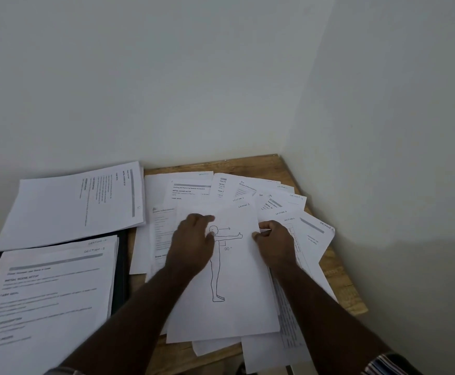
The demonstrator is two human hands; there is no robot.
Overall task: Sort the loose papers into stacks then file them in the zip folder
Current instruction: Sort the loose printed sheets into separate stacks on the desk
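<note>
Centrally, a sheet with a line drawing of a standing figure (231, 272), arm out and marked 90°, was seen lying on top of a spread of loose papers (272, 201) on a small wooden table (337, 272) set into a wall corner. The left hand (193, 244) was laid on the sheet's left part, fingers fairly straight & pointing up-right, w/ the thumb near the figure's head; nothing was curled around, so it read as relaxed & pressing flat. The right hand (275, 244) was placed at the sheet's right edge, fingers bent, thumb & fingertips apparently pinching that edge near its upper part. Under & around the sheet, other pages were fanned out toward the back-right corner, several w/ handwritten "Section" notes at a top corner; exact nos. were too small to be read. At the right, a page w/ a table (291, 315) was partly covered by the right forearm. To the left, two sorted stacks were seen: a far stack (69, 209) turned sideways, & a near stack (47, 293) of printed text pages. Both were resting on a dark zip folder (122, 274), of which only the edges showed beside & between the stacks. A striped sleeve (383, 365) was visible at the bottom right.
</note>
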